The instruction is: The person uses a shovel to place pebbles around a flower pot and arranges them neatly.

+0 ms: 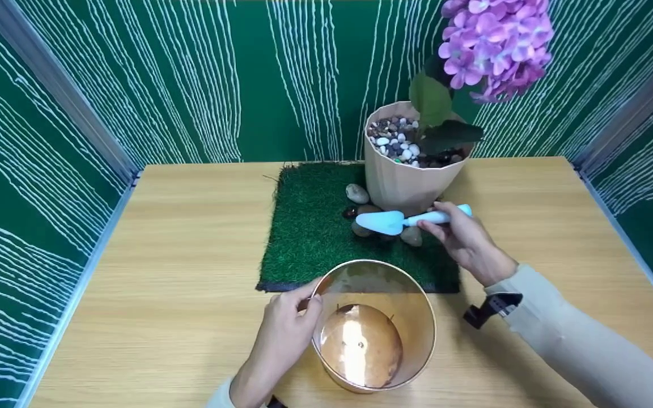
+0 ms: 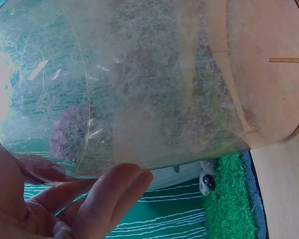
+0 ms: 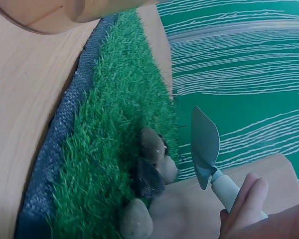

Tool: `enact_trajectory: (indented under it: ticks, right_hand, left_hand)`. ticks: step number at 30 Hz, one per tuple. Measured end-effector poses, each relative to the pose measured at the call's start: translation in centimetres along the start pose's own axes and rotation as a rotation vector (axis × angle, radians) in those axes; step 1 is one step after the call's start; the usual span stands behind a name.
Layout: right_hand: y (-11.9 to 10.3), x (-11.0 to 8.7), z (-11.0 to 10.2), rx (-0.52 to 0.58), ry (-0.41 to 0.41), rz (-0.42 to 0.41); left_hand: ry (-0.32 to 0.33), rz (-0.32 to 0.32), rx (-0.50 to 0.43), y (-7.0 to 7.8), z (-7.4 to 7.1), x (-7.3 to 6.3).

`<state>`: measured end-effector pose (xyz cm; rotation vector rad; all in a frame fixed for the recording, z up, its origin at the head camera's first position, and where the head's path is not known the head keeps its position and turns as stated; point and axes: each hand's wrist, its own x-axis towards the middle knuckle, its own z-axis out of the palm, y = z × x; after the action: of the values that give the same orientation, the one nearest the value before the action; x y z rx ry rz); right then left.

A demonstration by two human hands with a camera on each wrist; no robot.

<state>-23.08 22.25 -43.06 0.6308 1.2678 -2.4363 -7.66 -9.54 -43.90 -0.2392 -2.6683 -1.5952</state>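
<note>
With my left hand [image 1: 288,323] I grip the rim of a clear amber bucket [image 1: 429,334], thumb over its edge. The bucket stands at the table's front with its mouth tipped up toward the head camera. Its inside shows only a shiny round bottom. My right hand [image 1: 468,243] holds a light blue hand trowel [image 1: 380,222] by its handle, blade pointing left, above the stones in front of a flower pot [image 1: 406,187]. In the right wrist view the trowel [image 3: 205,144] carries nothing visible. Pebbles [image 1: 397,141] fill the pot round a plant stem.
Under the pot lies a green artificial grass mat [image 1: 304,232], with several larger stones [image 1: 357,194] on it. A purple hydrangea [image 1: 496,45] rises from the pot. The wooden table [image 1: 179,255] is enclosed by green walls [image 1: 179,73] with white lines.
</note>
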Motion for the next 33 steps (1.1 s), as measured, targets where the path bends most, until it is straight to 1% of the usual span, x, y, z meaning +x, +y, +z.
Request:
enact_trajectory:
  ticks: [8, 14, 19, 24, 28, 33]
  right_hand:
    - [-0.9, -2.3, -1.1, -0.029, -0.038, 0.009]
    - [-0.9, -3.4, -1.7, -0.074, -0.073, -0.035]
    - [-1.1, -4.2, -2.5, -0.088, -0.099, -0.061]
    - [-1.4, -4.9, -3.4, -0.069, -0.115, -0.087]
    - [-1.8, -5.5, -4.2, -0.041, -0.114, -0.095]
    - [-2.1, -6.2, -5.5, -0.057, -0.119, -0.104]
  left_hand:
    - [-0.001, -0.006, -0.004, -0.1, 0.0, -0.1]
    - [-0.006, -0.001, -0.004, -0.1, 0.0, -0.1]
    - [-0.011, -0.006, -0.005, -0.1, 0.0, -0.1]
    - [-0.019, -0.014, -0.014, -0.1, 0.0, -0.1]
    - [-0.02, -0.029, -0.018, 0.1, -0.1, -0.1]
    - [-0.016, -0.036, -0.018, 0.1, 0.0, 0.0]
